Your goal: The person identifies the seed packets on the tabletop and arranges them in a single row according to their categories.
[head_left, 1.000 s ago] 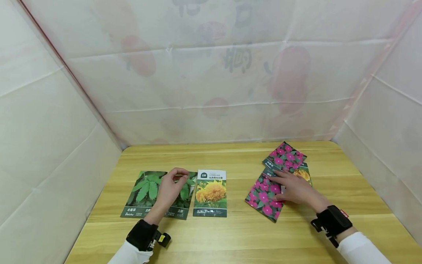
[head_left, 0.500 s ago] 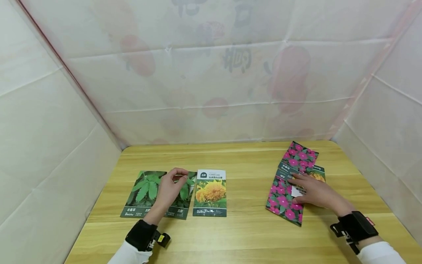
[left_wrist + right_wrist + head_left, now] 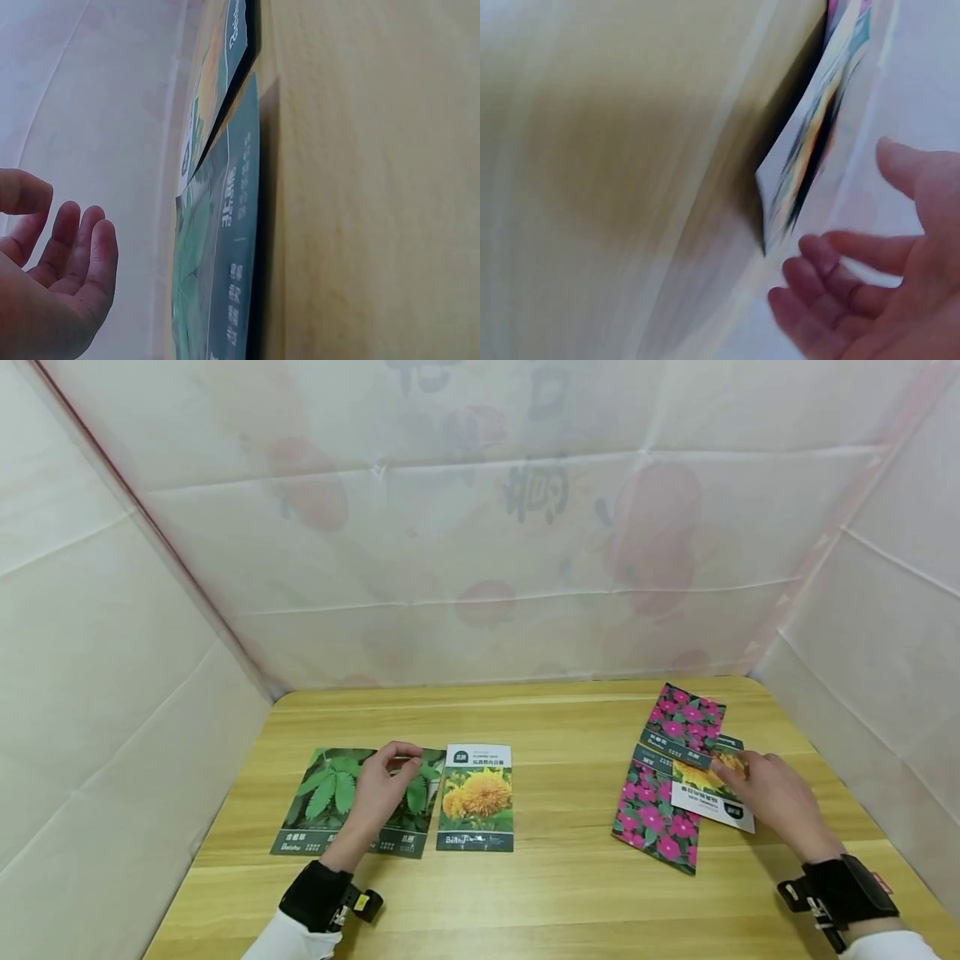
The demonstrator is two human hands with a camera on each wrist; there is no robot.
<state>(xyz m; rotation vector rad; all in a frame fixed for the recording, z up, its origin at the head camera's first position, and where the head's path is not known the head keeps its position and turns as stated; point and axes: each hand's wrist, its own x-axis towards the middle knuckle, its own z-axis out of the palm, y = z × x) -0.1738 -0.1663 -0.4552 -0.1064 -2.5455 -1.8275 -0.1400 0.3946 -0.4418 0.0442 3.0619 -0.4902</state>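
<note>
1. Right hand [image 3: 776, 793]: thumb and fingers apart, fingers loosely bent; contact with the packet beside it cannot be told.
2. Left hand [image 3: 386, 785]: fingers loosely curled, nothing between them, raised clear of the packets below.
3. Orange-flower packet [image 3: 708, 802]: just beside the right fingertips, partly behind them; white header toward the person.
4. Upper pink-flower packet [image 3: 686, 718]: beyond the right fingertips, lower end overlapping item 3.
5. Lower pink-flower packet [image 3: 652, 810]: left of the right hand, tilted, partly under item 3.
6. Green-leaf packets [image 3: 330, 797], two, side by side: beneath the left hand, their join hidden by it.
7. Yellow-flower packet [image 3: 476, 802]: just right of the left hand, printed face up, white header away from the person.
8. Wood-grain tabletop [image 3: 555, 893]: beneath both hands and all packets.
9. Pale cloth wall [image 3: 420, 543]: beyond both hands, behind the tabletop; faint red prints.
</note>
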